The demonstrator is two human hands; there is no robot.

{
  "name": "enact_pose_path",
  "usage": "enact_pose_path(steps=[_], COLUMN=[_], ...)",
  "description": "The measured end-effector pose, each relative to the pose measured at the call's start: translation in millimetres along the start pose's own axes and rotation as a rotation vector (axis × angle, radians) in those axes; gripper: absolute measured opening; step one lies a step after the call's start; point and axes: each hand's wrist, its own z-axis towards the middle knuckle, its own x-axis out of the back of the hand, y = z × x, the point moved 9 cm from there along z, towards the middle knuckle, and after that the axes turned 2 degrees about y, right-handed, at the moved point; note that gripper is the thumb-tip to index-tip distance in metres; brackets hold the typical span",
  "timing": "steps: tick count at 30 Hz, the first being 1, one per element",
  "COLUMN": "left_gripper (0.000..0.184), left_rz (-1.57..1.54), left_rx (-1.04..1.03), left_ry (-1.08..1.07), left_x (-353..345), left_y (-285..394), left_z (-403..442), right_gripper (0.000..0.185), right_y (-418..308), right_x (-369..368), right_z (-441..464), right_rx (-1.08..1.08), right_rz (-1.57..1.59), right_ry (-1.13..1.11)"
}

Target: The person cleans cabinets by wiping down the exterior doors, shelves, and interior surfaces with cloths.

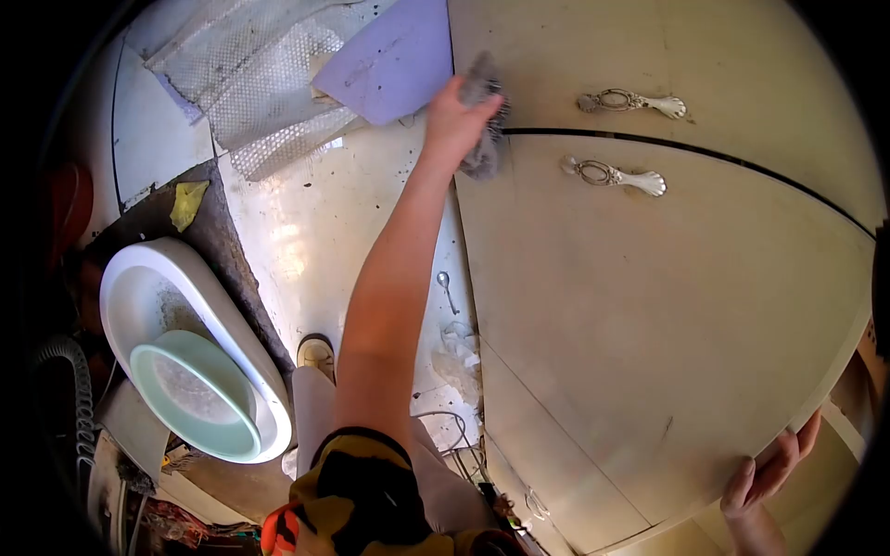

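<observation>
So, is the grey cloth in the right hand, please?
No, the left hand holds the grey cloth, while the right hand is at the edge of the cream cabinet.

No text, label, brand, number or sign is legible on any visible surface.

Pale glossy floor tiles (324, 222), dirt-specked, catching light; dark strip (222, 227) beside.
</observation>
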Motion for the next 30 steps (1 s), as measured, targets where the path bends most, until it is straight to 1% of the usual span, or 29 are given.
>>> enact_pose_path(steps=[2,3,5,7,9,11,13,14,16,18,19,20,21,23,24,26,28,30], left_gripper=[0.054,0.054,0.056,0.054,0.049,0.044,0.044,0.044,0.051,0.061,0.067,0.063,0.063,0.063,0.064,0.065,0.062,0.062], left_rz=[-0.252,-0.256,-0.162,0.096,-0.134,-0.048,-0.09,-0.088,0.02,0.016,-0.115,-0.3,-0.307,-0.161,-0.139,-0.214,-0.075,-0.022], left_rx=[0.035,0.031,0.179,0.055,0.125,0.011,-0.046,-0.05,-0.394,-0.265,0.21,0.315,0.315,0.214,0.163,0.096,-0.224,-0.403], left_ry=[0.279,0.282,0.419,0.467,0.348,0.282,0.247,0.249,0.23,0.284,0.302,0.372,0.37,0.404,0.384,0.28,0.239,0.151], left_x=[33,28,23,-10,-26,-35,-48,-48,-54,-55,-42,-40,-43,-41,-44,-64,-78,-83], left_y=[-37,-51,-88,-64,-43,14,59,70,110,44,5,-43,-47,-37,-7,50,127,187], left_z=[-5,-11,-36,-73,-104,-146,-193,-206,-230,-199,-176,-152,-147,-145,-161,-198,-242,-271], right_gripper=[0.045,0.044,0.044,0.044,0.045,0.045,0.045,0.045,0.045,0.045,0.045,0.044,0.042,0.042,0.042,0.041,0.04,0.039], right_y=[-1,-1,-2,-4,-8,-11,-14,-14,-15,-18,-18,-17,-15,-14,-15,-17,-17,-19], right_x=[-1,-2,-1,0,-2,-1,-3,-3,-5,-2,-3,-4,-4,-4,-4,-3,-2,-1], right_z=[1,2,3,3,6,8,10,11,13,14,14,12,12,12,14,16,14,16], right_rx=[0.01,0.021,0.028,0.014,0.02,0.039,0.047,0.046,0.041,0.052,0.053,0.053,0.055,0.038,0.044,0.042,0.036,0.048], right_rz=[0.013,0.03,0.041,0.007,-0.004,0.006,0.019,0.054,0.081,0.05,0.048,0.066,0.083,0.085,0.106,0.125,0.111,0.083], right_ry=[0.012,0.025,0.034,0.017,0.011,0.019,0.033,0.036,0.036,0.042,0.036,0.035,0.031,0.021,0.031,0.036,0.036,0.046])
